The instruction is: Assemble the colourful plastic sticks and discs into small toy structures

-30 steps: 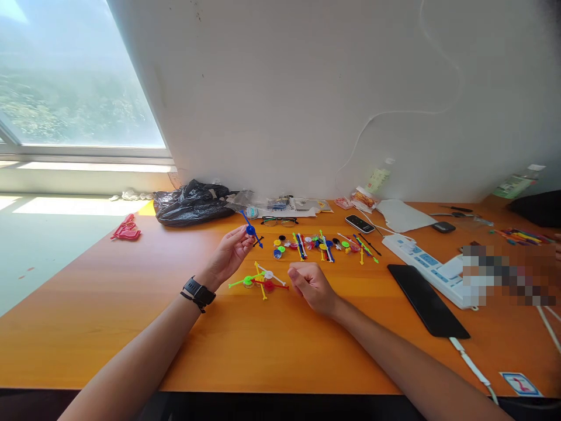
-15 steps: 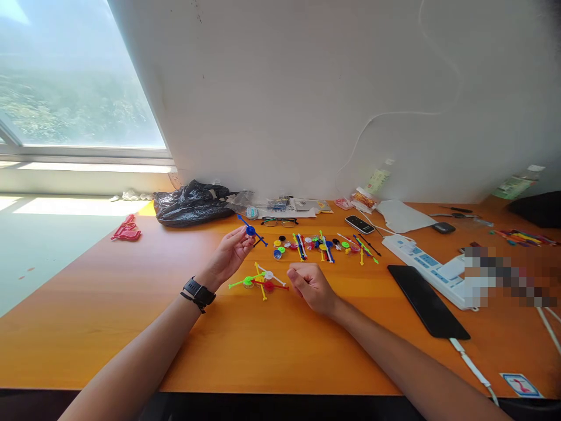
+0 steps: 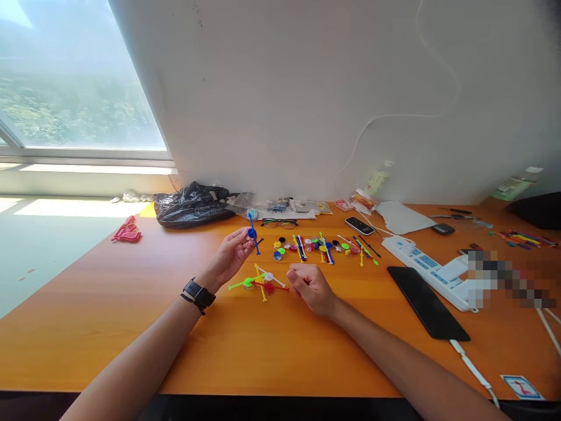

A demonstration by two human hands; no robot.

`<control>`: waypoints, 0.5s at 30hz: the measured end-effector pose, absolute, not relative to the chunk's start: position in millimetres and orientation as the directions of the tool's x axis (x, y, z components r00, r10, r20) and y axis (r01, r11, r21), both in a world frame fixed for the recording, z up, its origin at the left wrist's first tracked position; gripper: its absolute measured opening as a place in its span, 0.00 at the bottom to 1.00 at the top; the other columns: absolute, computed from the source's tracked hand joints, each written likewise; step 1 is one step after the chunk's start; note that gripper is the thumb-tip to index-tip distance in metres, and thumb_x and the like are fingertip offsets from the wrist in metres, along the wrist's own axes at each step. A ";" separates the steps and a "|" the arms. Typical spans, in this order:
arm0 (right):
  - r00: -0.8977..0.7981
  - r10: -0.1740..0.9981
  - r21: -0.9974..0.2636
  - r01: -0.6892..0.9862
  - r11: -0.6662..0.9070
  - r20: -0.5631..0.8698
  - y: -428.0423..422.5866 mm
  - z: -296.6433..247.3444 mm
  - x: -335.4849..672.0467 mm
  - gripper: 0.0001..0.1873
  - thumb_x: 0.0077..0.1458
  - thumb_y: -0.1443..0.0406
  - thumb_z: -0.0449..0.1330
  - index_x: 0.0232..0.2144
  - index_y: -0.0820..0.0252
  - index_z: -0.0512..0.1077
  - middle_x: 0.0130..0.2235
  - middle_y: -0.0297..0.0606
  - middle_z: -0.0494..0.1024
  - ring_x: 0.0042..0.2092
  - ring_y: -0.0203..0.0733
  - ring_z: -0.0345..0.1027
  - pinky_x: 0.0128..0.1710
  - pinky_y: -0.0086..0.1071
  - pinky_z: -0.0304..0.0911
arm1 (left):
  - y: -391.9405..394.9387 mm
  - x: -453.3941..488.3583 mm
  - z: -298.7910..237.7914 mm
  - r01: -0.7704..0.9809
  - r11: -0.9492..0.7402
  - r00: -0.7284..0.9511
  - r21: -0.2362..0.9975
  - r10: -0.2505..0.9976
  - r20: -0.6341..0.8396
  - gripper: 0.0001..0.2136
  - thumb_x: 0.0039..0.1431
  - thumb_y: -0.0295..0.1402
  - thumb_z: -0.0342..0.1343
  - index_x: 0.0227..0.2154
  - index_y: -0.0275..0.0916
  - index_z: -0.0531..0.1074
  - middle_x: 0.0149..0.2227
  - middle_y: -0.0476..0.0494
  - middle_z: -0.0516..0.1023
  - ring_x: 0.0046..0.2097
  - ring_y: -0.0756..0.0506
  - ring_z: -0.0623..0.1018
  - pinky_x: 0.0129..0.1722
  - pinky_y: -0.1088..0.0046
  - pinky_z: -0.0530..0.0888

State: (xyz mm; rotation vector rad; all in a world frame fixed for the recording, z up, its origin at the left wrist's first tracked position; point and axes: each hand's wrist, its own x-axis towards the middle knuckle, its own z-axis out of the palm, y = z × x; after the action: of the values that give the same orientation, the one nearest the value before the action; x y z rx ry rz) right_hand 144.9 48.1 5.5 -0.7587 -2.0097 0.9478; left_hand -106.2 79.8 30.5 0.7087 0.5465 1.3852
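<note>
My left hand [image 3: 228, 257], with a black watch on its wrist, pinches a blue disc-and-stick piece [image 3: 252, 233] and holds it up above the orange table [image 3: 131, 304]; the stick stands nearly upright. My right hand [image 3: 312, 287] rests on the table in a loose fist, with nothing visible in it. Between the hands lies a small cluster of joined pieces [image 3: 260, 282]: green, white and red discs with yellow, green, red and white sticks. Beyond it is a row of loose coloured discs and sticks [image 3: 322, 245].
At the back stand a black plastic bag [image 3: 191, 203], glasses [image 3: 279, 222], a remote [image 3: 359, 225] and papers. A white power strip [image 3: 427, 266] and a black phone [image 3: 427, 301] lie to the right. A red object [image 3: 126, 230] lies at the left edge.
The blue stick in my left hand has turned from slanted to nearly upright. My right hand has stayed in place.
</note>
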 end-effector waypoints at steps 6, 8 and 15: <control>-0.443 0.828 -0.885 0.143 0.443 0.344 45.4 10.7 139.8 0.18 0.66 0.49 0.60 0.36 0.57 0.73 0.30 0.33 0.72 0.31 0.37 0.64 0.31 0.31 0.58 | 75.3 -103.5 25.2 -0.522 0.057 0.242 0.851 0.967 0.083 0.13 0.59 0.33 0.71 0.46 0.37 0.80 0.40 0.43 0.84 0.38 0.50 0.83 0.43 0.77 0.79; -0.412 0.846 -0.902 0.118 0.416 0.337 45.4 11.1 137.9 0.16 0.65 0.51 0.63 0.42 0.56 0.74 0.35 0.35 0.75 0.34 0.38 0.67 0.33 0.31 0.61 | 72.9 -101.0 24.7 -0.456 0.034 0.277 0.889 0.955 0.105 0.12 0.59 0.34 0.71 0.43 0.37 0.80 0.40 0.43 0.84 0.38 0.50 0.83 0.43 0.76 0.78; -0.436 0.881 -0.983 -0.078 0.167 0.184 57.0 5.3 135.4 0.16 0.62 0.51 0.66 0.40 0.57 0.74 0.35 0.35 0.78 0.28 0.35 0.68 0.28 0.30 0.63 | 66.2 -94.6 25.6 -0.260 -0.068 0.371 0.963 0.914 0.164 0.12 0.60 0.36 0.70 0.42 0.36 0.78 0.44 0.40 0.84 0.46 0.43 0.84 0.53 0.63 0.79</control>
State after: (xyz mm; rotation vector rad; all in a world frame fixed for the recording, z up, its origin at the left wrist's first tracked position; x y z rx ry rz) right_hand 135.4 57.0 5.3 -0.7919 -1.5841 1.4055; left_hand -94.6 66.2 25.6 1.2753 0.6807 1.0986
